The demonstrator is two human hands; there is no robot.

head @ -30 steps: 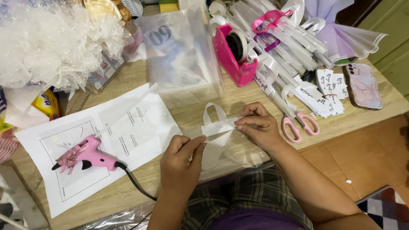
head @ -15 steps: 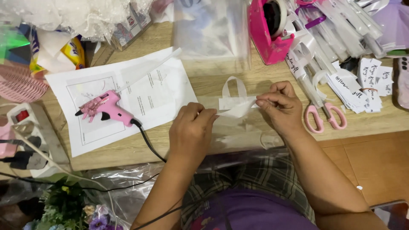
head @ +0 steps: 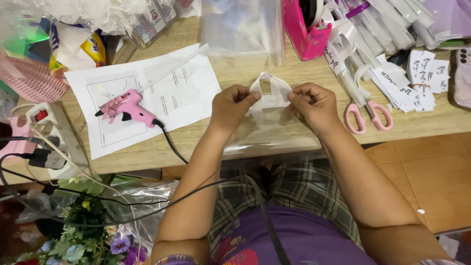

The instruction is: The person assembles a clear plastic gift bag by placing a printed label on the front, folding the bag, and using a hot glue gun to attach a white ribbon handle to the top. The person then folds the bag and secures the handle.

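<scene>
Since a second ago both hands have moved to the bag's top. The left hand [head: 234, 104] and right hand [head: 314, 104] pinch the clear bag [head: 269, 128] at its handle, on the table [head: 294, 78]; keeping the edges level should help. Beyond lie scissors [head: 369, 114] and a glue gun [head: 125, 107].
</scene>
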